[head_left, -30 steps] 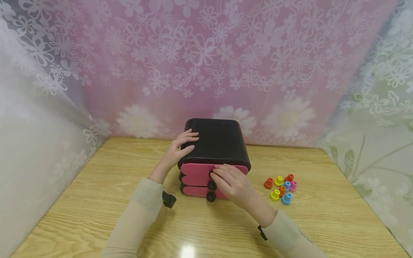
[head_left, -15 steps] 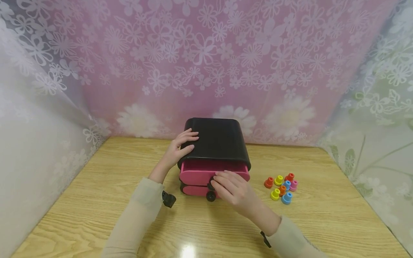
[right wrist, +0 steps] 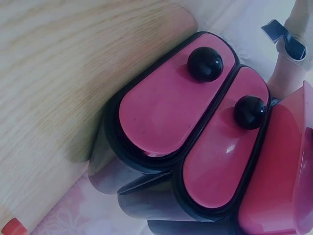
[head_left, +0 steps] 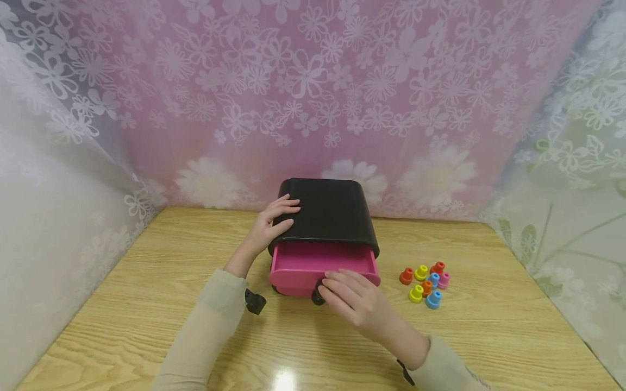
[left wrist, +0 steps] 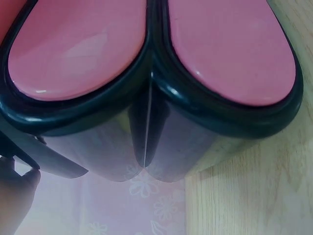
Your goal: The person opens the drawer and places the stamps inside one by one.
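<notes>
A small black cabinet [head_left: 330, 209] with pink drawers stands on the table. My left hand [head_left: 266, 225] rests on its top at the left side, fingers spread and nearly straight. At the front, my right hand [head_left: 359, 301] grips the black knob [head_left: 320, 284] of the top drawer [head_left: 293, 279], which is pulled out and shows a bare pink inside. My fingers partly hide that knob. Below it, the middle drawer [right wrist: 217, 164] and bottom drawer [right wrist: 161, 110] are closed, each with a round black knob, as the right wrist view shows.
Several small stepped plastic pegs stand in a group to the right of the cabinet, among them a red peg [head_left: 406, 276], a yellow peg [head_left: 416, 294] and a blue peg [head_left: 433, 300]. A pink flowered curtain [head_left: 313, 108] hangs behind the wooden table [head_left: 146, 304].
The top drawer has slid out from closed toward me, with my right hand on its knob moving along. My left hand has stayed on the cabinet top.
</notes>
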Available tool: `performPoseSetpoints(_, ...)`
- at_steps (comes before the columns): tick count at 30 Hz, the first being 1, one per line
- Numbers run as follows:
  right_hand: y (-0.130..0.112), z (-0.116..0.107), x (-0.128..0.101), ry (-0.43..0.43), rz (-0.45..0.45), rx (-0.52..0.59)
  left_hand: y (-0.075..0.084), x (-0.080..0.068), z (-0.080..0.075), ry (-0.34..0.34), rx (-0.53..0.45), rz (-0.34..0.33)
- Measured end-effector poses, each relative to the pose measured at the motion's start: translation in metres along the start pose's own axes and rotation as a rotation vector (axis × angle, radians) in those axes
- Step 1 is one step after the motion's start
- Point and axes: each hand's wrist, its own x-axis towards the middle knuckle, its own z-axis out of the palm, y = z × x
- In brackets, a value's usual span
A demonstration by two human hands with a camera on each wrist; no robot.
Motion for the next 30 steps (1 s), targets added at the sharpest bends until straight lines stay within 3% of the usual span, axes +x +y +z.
performPoseSetpoints(30, -0.014, -0.013, 0.004, 0.021, -0.061, 0.002, 0.000, 0.001, -0.001, -0.005, 0.011, -0.011)
